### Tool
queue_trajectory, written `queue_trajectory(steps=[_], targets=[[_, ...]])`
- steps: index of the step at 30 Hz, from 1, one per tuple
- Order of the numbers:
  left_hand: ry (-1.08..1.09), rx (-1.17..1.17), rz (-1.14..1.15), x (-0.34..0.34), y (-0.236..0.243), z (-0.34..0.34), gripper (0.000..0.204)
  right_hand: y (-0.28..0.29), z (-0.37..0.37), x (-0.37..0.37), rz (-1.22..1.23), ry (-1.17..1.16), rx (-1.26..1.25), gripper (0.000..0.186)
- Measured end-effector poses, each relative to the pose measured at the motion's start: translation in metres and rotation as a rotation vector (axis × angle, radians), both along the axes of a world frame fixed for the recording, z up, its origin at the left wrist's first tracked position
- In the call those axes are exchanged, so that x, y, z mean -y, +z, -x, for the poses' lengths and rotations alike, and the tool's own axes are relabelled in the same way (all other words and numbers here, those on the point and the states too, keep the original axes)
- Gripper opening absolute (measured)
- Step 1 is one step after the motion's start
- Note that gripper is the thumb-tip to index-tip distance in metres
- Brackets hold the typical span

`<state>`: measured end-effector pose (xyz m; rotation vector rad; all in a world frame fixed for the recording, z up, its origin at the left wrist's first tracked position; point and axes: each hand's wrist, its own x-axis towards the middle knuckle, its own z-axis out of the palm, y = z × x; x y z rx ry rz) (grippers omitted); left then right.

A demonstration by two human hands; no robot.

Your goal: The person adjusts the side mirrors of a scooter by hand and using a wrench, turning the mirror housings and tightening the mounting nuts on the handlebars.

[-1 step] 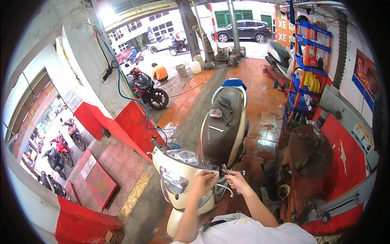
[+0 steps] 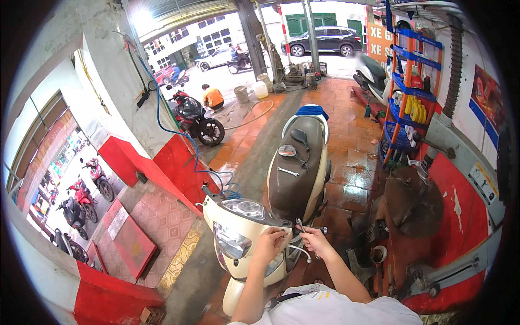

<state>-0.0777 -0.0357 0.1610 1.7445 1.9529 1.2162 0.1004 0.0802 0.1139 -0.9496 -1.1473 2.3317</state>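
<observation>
A cream scooter [image 2: 276,222] stands before me, its front and headlight toward me. My left hand [image 2: 269,245] is over the edge of its front cover, fingertips pinched together beside the handlebar. Whatever those fingers hold is too small to make out. Just to the right, my right hand [image 2: 316,242] grips a slim metal tool [image 2: 299,223] that looks like a wrench. A brake lever [image 2: 299,250] shows below the hands. On the brown seat [image 2: 291,194] lie an open-end wrench [image 2: 288,171] and two detached mirrors [image 2: 288,151], one glass side up.
A blue hose [image 2: 196,154] hangs down the left pillar. Blue-and-orange shelves [image 2: 411,86] and a grey machine [image 2: 460,149] line the right. Behind, a person in orange [image 2: 213,97] crouches beside a dark motorbike [image 2: 197,119]. A red board [image 2: 128,238] lies at left.
</observation>
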Motion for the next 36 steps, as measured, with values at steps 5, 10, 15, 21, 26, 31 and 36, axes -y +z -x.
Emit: queue_trajectory(steps=[5,10,15,21,26,31,36], targets=[[-0.021,0.073,0.019,0.001,0.002,0.004,0.024,0.003,0.0,0.001,-0.001,0.002,-0.001,0.04],[-0.107,0.007,-0.076,0.002,0.014,0.006,0.035,0.007,0.002,0.002,0.008,-0.011,0.016,0.039],[-0.067,0.017,0.019,-0.002,0.014,0.008,0.033,0.012,-0.002,-0.001,0.013,-0.008,0.014,0.039],[0.043,-0.001,0.079,-0.002,-0.005,0.009,0.028,0.009,0.001,-0.001,0.019,-0.002,0.042,0.037],[-0.13,-0.001,-0.115,0.014,-0.004,0.018,0.027,0.009,0.01,0.006,0.017,0.011,0.032,0.041],[-0.189,0.063,-0.129,0.005,-0.006,0.018,0.034,0.014,0.003,0.003,-0.019,-0.006,0.086,0.043],[-0.044,0.026,-0.072,0.004,-0.028,0.013,0.023,0.014,0.006,0.006,0.02,0.004,0.107,0.048]])
